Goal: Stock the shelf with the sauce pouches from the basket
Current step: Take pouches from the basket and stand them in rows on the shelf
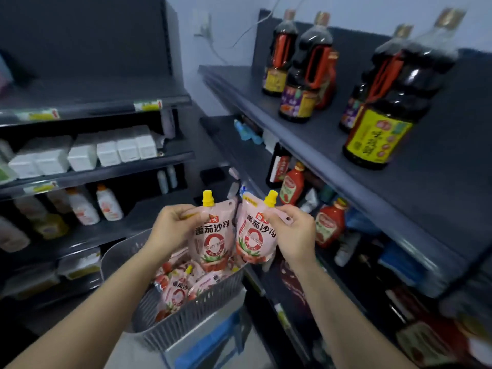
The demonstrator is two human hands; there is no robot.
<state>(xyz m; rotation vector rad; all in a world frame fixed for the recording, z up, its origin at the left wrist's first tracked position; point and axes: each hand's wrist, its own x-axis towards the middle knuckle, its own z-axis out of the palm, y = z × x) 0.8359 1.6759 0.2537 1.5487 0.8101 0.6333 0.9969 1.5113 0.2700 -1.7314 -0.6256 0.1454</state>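
Note:
Two pink sauce pouches with yellow caps are held upright above the grey slatted basket. My left hand grips the top left corner of the left pouch. The right pouch is gripped at its top right corner by my right hand. Several more pink pouches lie flat inside the basket. The dark shelf unit stands to the right of my hands.
Large dark soy sauce bottles stand on the upper right shelf. Red ketchup bottles sit on the shelf below, just right of my right hand. A second shelf unit at left holds white boxes and pale bottles.

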